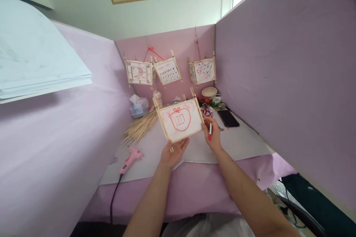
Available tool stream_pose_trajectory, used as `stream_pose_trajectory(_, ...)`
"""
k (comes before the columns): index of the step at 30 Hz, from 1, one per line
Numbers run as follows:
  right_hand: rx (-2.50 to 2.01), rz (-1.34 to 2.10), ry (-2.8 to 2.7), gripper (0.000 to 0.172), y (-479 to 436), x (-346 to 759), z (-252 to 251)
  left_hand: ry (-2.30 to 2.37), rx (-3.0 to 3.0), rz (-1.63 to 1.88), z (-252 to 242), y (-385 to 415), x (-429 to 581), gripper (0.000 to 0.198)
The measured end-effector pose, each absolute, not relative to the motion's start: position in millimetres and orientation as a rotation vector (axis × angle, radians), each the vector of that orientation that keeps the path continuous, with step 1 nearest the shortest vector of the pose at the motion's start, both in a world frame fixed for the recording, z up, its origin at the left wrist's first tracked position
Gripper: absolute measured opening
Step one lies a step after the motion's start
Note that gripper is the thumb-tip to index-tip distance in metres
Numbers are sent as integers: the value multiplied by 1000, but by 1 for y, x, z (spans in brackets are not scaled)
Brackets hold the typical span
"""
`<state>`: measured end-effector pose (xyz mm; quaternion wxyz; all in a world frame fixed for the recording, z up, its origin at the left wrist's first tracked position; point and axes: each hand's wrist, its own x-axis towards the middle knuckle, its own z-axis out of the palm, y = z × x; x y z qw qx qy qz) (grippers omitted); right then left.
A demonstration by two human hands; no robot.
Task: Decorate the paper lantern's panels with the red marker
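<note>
A paper lantern (180, 119) with a frame of thin wooden sticks is held up over the table, tilted slightly. On its white front panel is a red drawing of a rounded shape with a bow on top and lines inside. My left hand (172, 152) supports its lower edge from below, fingers curled beneath a corner stick. At the lantern's right edge, my right hand (211, 133) grips the side of the frame. That same hand also holds a white marker (210, 132) with a red end pointing down.
A pink glue gun (131, 158) lies at left, near a bundle of thin sticks (141, 127) and a tissue pack (139, 106). A black phone (228, 118) rests at right. Finished-looking lanterns (205, 71) hang at the back between pink partition walls (286, 63).
</note>
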<state>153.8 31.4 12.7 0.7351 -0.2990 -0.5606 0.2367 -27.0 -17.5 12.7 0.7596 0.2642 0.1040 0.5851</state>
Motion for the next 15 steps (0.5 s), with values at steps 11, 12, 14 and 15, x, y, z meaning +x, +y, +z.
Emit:
stream_pose_trajectory(11, -708, 592, -1218, 27, 24, 150, 12, 118, 457, 1369, 10, -13, -35, 41)
stream_pose_trajectory(12, -714, 596, -1225, 27, 24, 149, 12, 92, 454, 1372, 9, -12, -37, 41)
stream_pose_trajectory(14, -709, 617, -1235, 27, 24, 148, 11, 60, 441, 1386, 9, -12, -39, 41)
stream_pose_trajectory(15, -704, 632, -1238, 28, 25, 148, 10, 54, 431, 1398, 9, -12, -40, 42)
